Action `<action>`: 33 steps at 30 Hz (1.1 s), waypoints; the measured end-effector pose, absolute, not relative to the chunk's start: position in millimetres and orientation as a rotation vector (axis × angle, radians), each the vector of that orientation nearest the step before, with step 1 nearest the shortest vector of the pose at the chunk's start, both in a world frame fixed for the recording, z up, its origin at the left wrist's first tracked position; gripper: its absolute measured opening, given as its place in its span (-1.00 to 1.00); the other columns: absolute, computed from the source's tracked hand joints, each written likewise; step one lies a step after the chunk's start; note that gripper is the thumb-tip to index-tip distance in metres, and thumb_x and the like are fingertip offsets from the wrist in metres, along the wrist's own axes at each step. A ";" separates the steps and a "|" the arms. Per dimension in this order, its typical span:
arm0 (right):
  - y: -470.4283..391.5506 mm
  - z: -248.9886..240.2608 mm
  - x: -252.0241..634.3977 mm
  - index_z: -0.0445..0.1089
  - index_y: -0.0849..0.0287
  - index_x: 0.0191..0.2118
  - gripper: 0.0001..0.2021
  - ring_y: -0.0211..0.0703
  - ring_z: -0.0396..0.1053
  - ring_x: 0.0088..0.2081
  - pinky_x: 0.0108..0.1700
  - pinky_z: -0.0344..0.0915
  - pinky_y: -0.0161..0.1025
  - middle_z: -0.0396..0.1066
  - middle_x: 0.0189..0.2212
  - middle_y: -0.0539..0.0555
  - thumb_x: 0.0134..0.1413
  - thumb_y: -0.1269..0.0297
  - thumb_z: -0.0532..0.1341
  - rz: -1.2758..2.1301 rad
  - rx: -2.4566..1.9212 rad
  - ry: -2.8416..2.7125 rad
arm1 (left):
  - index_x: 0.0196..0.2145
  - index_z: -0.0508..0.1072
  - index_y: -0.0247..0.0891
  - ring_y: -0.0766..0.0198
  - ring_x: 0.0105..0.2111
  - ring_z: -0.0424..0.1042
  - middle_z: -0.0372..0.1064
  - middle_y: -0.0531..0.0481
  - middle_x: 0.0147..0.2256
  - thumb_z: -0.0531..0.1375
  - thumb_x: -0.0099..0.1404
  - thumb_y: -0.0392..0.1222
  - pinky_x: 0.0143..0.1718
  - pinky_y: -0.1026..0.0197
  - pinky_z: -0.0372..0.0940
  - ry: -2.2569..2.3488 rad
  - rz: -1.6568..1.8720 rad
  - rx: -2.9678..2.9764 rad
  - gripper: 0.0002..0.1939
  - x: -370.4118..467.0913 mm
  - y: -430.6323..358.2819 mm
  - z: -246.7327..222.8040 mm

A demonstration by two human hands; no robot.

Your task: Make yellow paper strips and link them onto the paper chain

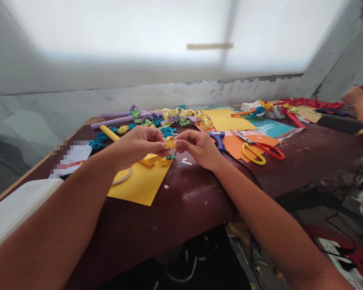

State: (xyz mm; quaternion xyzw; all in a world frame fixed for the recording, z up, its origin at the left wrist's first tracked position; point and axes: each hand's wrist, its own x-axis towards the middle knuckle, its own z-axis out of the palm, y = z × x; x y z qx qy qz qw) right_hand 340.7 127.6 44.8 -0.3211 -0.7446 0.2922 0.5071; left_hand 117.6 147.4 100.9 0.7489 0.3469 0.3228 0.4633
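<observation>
Two forearms (63, 213); left fingers (158, 146) and right fingers (181, 143) pinch one yellow paper piece (170, 143).

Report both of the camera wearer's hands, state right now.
Left hand: closed, pinching a yellow paper piece.
Right hand: closed, fingertips pinching the same piece from the other side.

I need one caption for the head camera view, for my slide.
The left hand and right hand hold a small yellow paper piece over a dark table, scissors lying to the right.
</observation>
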 end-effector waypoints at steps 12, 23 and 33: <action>130.8 42.8 339.6 0.47 0.17 -0.29 -0.59 -0.31 0.34 -0.48 -0.40 0.29 -0.33 0.46 -0.50 -0.05 0.01 -0.07 0.50 0.923 -0.695 -1.688 | -0.47 0.68 -0.23 0.12 -0.48 0.53 0.60 -0.24 -0.44 0.51 0.07 0.04 -0.55 0.24 0.32 0.898 0.702 1.882 -0.72 118.4 148.2 100.8; 132.5 43.0 342.8 0.49 0.18 -0.32 -0.62 -0.32 0.34 -0.50 -0.47 0.24 -0.35 0.47 -0.52 -0.04 -0.03 0.00 0.53 0.935 -0.707 -1.687 | -0.43 0.69 -0.25 0.16 -0.46 0.53 0.61 -0.25 -0.41 0.49 0.10 0.08 -0.51 0.26 0.33 0.867 0.670 1.874 -0.68 117.6 147.8 100.7; 133.7 42.4 343.0 0.50 0.20 -0.34 -0.62 -0.33 0.32 -0.51 -0.49 0.22 -0.36 0.45 -0.54 -0.05 -0.07 0.02 0.55 0.929 -0.723 -1.690 | -0.41 0.69 -0.23 0.00 -0.37 0.59 0.62 -0.29 -0.36 0.50 0.05 0.10 -0.48 0.18 0.34 0.888 0.645 1.886 -0.66 117.0 150.1 97.7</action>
